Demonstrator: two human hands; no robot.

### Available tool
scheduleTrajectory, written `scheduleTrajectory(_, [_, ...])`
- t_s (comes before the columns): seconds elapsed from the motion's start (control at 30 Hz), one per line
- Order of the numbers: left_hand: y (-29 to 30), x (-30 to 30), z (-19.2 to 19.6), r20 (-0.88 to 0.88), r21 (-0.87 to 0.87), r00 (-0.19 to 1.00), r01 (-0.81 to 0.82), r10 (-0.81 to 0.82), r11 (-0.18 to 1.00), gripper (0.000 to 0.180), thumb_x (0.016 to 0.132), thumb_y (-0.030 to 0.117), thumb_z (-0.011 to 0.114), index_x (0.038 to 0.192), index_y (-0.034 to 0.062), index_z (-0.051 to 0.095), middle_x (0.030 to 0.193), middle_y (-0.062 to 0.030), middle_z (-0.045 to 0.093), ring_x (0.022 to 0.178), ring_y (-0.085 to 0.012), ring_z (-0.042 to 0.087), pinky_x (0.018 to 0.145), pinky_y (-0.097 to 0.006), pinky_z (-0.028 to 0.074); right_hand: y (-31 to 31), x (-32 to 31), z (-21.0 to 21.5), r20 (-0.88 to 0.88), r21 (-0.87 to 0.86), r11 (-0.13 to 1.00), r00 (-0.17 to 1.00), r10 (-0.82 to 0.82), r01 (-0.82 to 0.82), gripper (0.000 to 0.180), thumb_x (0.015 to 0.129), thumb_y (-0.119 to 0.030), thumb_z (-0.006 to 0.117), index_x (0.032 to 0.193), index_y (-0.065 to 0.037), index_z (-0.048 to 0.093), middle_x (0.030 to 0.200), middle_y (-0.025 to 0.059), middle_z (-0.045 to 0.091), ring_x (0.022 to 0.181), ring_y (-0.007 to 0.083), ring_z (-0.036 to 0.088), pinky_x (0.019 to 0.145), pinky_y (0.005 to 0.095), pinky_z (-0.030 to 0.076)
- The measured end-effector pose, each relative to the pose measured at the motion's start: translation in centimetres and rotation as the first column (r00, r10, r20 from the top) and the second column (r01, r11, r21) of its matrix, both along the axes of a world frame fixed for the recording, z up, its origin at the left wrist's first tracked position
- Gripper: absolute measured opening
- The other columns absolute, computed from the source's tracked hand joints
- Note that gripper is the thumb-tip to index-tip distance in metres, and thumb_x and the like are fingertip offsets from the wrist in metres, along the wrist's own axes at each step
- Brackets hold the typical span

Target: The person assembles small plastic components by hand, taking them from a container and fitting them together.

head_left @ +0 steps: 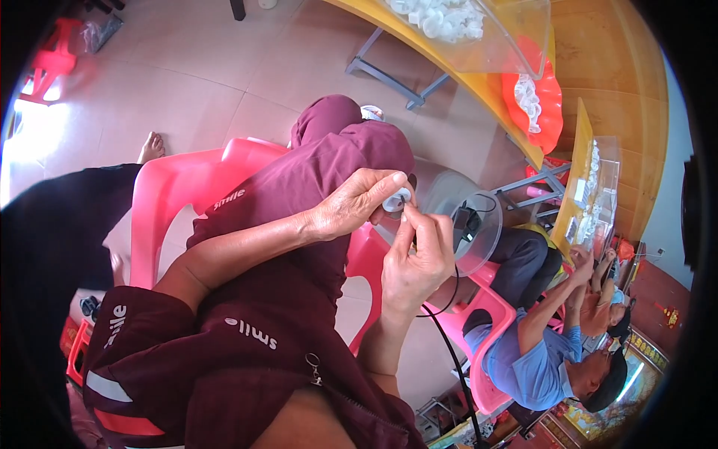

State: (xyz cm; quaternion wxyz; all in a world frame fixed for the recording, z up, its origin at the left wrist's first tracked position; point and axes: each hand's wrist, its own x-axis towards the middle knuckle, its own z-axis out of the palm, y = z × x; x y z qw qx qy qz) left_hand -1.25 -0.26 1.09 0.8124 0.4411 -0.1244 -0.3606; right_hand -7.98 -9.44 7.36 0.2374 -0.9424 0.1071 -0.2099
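My left hand (359,200) is closed round a small white round plastic part (393,202) with a dark middle, held above my lap. Thumb and forefinger of my right hand (420,254) pinch together at the face of that part. Whatever sits between those right fingertips is too small to make out. Just beyond my right hand stands a clear round plastic tub (490,243) with black pieces (465,222) in it.
At the upper right, a yellow table (479,63) carries a clear box (516,30) of white parts and a red scalloped dish (550,97). A black cable (455,359) runs down on the right. Co-workers sit at the right; pink plastic chairs (176,187) stand around.
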Motion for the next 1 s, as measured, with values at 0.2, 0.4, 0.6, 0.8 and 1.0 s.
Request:
scheduleTrajectory(0.2, [-0.1,-0.1,0.2,-0.052,0.031,0.998,-0.030,0.031,0.999,0.048,0.100,0.038,0.036,0.077,0.0021,0.057,0.067,0.0024,0.046,0.061,-0.0062,0.039,0.054,-0.023,0.034,-0.7,-0.3,-0.3,0.010,-0.063,0.996,0.998,0.069,-0.068,0.023,0.071,0.008,0.066,0.091,-0.004,0.068,0.074,0.0063,0.053,0.061,0.0216,0.055,0.051,0.0324,0.043])
scheduleTrajectory(0.4, [-0.7,-0.6,-1.0,-0.048,0.030,0.997,-0.056,0.057,0.998,0.049,0.100,0.038,0.037,0.072,0.0028,0.055,0.065,0.0029,0.045,0.062,-0.0055,0.039,0.053,-0.023,0.033,-0.8,-0.6,0.1,0.028,-0.069,0.995,0.997,0.078,-0.076,0.022,0.070,0.014,0.066,0.087,0.000,0.068,0.072,0.0079,0.056,0.061,0.0179,0.057,0.053,0.0278,0.044])
scheduleTrajectory(0.6, [-0.8,-0.6,-0.6,0.116,0.029,0.985,-0.129,0.125,0.991,0.049,0.100,0.036,0.037,0.074,-0.0017,0.054,0.062,0.0013,0.045,0.061,-0.0089,0.041,0.057,-0.028,0.038,-0.8,-0.7,0.1,0.023,-0.116,0.989,0.996,0.091,-0.088,0.023,0.069,0.013,0.068,0.087,0.000,0.069,0.073,0.0080,0.057,0.061,0.0188,0.058,0.052,0.0296,0.044])
scheduleTrajectory(0.8, [-0.4,-0.7,-0.9,0.181,0.072,0.975,-0.142,0.127,0.987,0.051,0.101,0.034,0.036,0.075,-0.0053,0.056,0.062,-0.0066,0.050,0.063,-0.0139,0.045,0.063,-0.031,0.043,-0.6,-0.8,0.3,0.012,-0.081,0.989,0.992,0.127,-0.126,0.022,0.069,0.013,0.068,0.086,0.000,0.068,0.073,0.0081,0.056,0.060,0.0193,0.057,0.052,0.0308,0.044])
scheduleTrajectory(1.0, [-0.7,-0.9,-1.5,0.274,0.113,0.950,-0.184,0.147,0.976,0.052,0.101,0.033,0.036,0.075,-0.0066,0.057,0.060,-0.0123,0.054,0.059,-0.0153,0.049,0.062,-0.033,0.045,-0.2,-0.8,0.4,-0.094,-0.079,0.993,0.992,0.085,-0.093,0.017,0.069,0.011,0.066,0.081,-0.001,0.065,0.072,0.0080,0.052,0.059,0.0231,0.056,0.051,0.0331,0.043])
